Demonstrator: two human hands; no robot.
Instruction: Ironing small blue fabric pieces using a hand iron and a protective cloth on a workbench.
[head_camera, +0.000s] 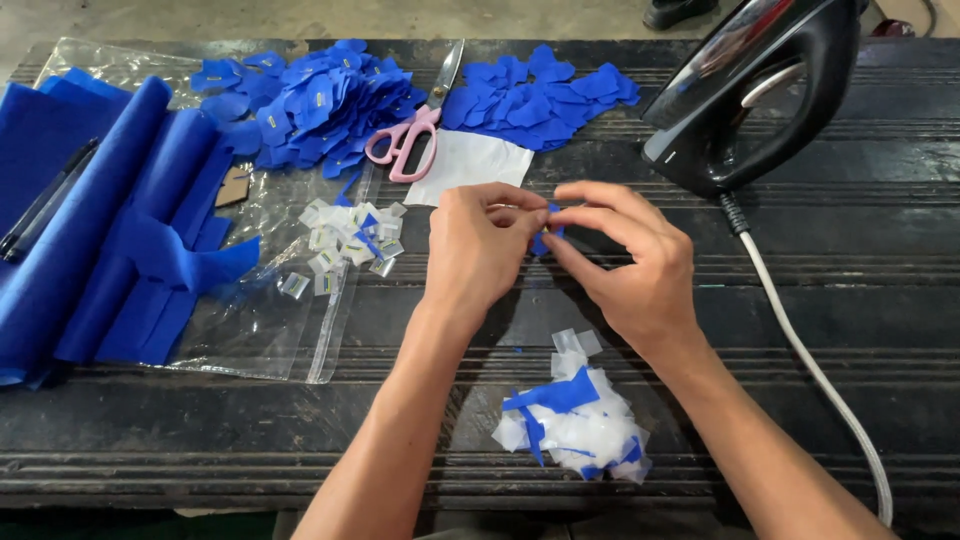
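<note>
My left hand (478, 250) and right hand (625, 262) pinch a small blue piece (545, 238) between their fingertips above the dark desk (850, 300); it looks like fabric, though it is mostly hidden. Pink-handled scissors (415, 125) lie beyond, and white and blue scraps (575, 425) sit below my wrists.

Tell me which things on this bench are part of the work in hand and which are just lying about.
In use:
left hand
right hand
small blue piece, pinched between both hands
scrap pile of white and blue bits
small clear tabs
blue cut pieces

Lying about:
pink scissors
black iron
blue rolls
</note>
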